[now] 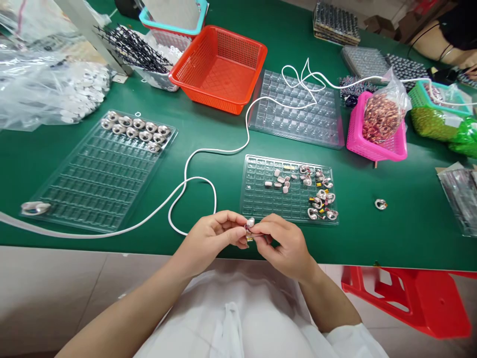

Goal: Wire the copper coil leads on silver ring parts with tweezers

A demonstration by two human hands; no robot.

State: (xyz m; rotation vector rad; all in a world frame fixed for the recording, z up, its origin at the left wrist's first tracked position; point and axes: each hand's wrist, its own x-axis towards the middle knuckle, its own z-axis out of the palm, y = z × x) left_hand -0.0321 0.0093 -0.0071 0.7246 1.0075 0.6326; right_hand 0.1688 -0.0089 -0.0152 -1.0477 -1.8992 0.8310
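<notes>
Both hands meet near the table's front edge, their fingertips pinched around one small silver shell part [251, 222] with thin reddish wires and a yellow bit below it. My left hand [218, 236] grips it from the left, and my right hand [285, 242] from the right. Fingers cover much of the part. Just beyond them lies a clear compartment tray [257, 199] with small pale blocks [278, 184] in the middle and several silver parts with yellow bits [321, 198] on its right. At left, another clear tray [93, 174] carries silver shells [132, 132] along its far rows.
A white cable [201, 150] winds across the green table [357, 238]. Behind stand an orange basket [218, 89], a stacked clear tray [294, 117] and a pink basket [376, 144] with a bag of coppery parts. One loose silver part [380, 204] lies right. Another person's arm [428, 42] shows far right.
</notes>
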